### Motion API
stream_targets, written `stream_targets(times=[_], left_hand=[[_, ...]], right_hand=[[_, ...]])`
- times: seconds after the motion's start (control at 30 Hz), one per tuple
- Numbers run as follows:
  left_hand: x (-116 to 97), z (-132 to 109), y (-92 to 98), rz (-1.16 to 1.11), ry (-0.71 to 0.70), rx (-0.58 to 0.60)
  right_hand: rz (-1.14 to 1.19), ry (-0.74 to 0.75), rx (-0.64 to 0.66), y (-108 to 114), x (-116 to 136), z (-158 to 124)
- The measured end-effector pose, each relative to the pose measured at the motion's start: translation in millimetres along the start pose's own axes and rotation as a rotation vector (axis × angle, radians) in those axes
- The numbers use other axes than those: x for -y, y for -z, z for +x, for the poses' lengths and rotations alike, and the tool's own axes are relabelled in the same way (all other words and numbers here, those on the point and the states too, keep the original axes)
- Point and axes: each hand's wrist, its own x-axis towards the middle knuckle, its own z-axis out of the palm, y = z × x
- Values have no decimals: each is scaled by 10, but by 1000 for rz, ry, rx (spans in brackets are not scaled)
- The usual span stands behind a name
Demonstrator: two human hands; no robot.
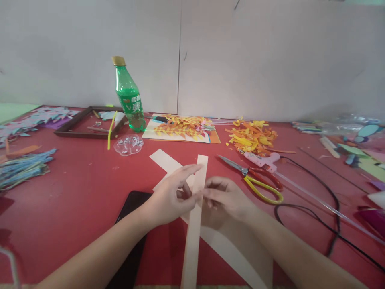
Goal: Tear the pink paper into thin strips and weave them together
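Observation:
Two long cream paper strips cross each other on the red table (84,192). The upright strip (194,237) runs from the near edge up to the middle; the diagonal strip (165,160) lies under it. My left hand (173,196) pinches the upright strip at the crossing, forefinger stretched along it. My right hand (224,200) meets it from the right, fingers curled and pinched on the same strip. A black phone (132,228) lies under my left forearm.
Red-and-yellow scissors (255,180) and a pink glue gun (263,159) with black cable lie to the right. A green bottle (129,96), a clear dish of googly eyes (128,144), a wooden frame (87,122) and orange paper scraps (252,136) sit farther back.

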Motion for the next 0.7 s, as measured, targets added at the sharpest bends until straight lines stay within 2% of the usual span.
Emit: stream_targets(times=[0.07,0.17,0.37,0.57,0.7], left_hand=[[5,4,1,5,-12,-10],[14,2,2,15,-6,4],[-10,-13,12,-12,18,64],[-38,-32,6,-29,-7,143],[-27,-40,10,-28,-39,211]], right_hand=[[-64,-18,44,-16,-3,-10],[-95,-31,39,-23,6,-18],[-1,-56,64,-32,-6,-26],[82,-13,-116,-9,27,-19],[175,4,-174,32,74,-2]])
